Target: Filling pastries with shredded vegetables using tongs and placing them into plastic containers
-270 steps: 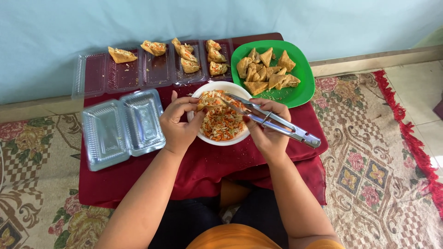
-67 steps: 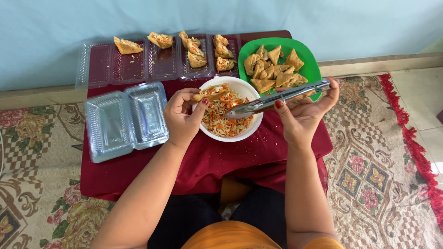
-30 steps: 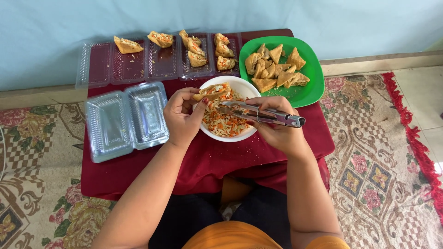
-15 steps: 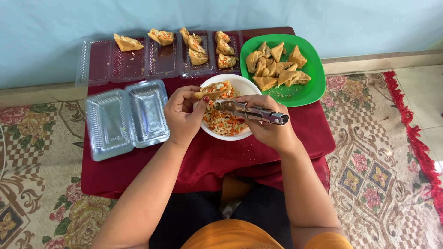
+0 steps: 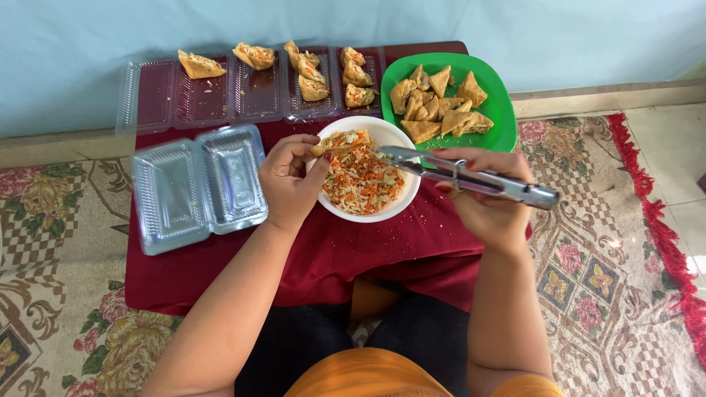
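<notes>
Tongs [image 5: 471, 176] lifted slightly, right hand [image 5: 489, 202], clear clamshell package [image 5: 198, 187] left

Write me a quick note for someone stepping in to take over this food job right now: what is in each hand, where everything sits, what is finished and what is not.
Left hand: holds a fried triangle pocket, filling showing, over the white bowl.
Right hand: grips metal tongs, tips at the shredded vegetable mix in the bowl.
Green plate: a pile of unfilled pockets.
Done: seven filled pockets lie in the row of clear trays at the back; the leftmost section is bare.
Left: the pocket in hand, the green plate's pile, and the open clear container at the left, which holds nothing.
</notes>
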